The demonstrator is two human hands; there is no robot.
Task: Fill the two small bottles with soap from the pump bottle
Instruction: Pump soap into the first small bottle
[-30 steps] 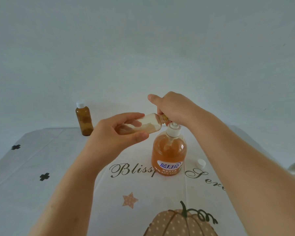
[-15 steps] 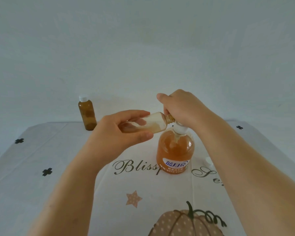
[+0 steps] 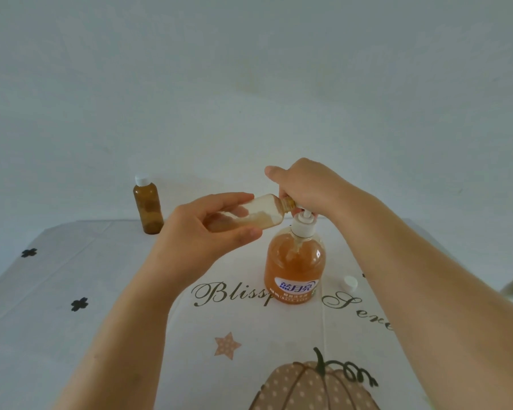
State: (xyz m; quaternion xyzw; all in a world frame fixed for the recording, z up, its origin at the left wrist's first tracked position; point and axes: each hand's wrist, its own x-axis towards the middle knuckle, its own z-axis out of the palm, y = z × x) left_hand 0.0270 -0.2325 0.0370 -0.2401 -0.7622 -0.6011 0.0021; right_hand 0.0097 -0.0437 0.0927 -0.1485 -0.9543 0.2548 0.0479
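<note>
The orange pump bottle [image 3: 293,261] of soap stands upright in the middle of the table. My right hand [image 3: 305,187] grips its white pump head from above, hiding the nozzle. My left hand [image 3: 202,229] holds a small uncapped amber bottle [image 3: 258,216] nearly on its side, mouth to the right against the pump head, with pale soap lying along its lower wall. The second small amber bottle [image 3: 148,210], with a white cap on, stands upright at the table's far left. A loose white cap [image 3: 350,282] lies right of the pump bottle.
The table [image 3: 71,276] wears a white cloth printed with black clovers, script lettering, a star and a pumpkin. A plain pale wall rises close behind it. A dark edge shows at the far right, beyond the table.
The pump head has risen, showing more of its white stem under my right hand. Both hands keep their hold, and the small bottle stays tilted at the nozzle. The camera shifted slightly.
</note>
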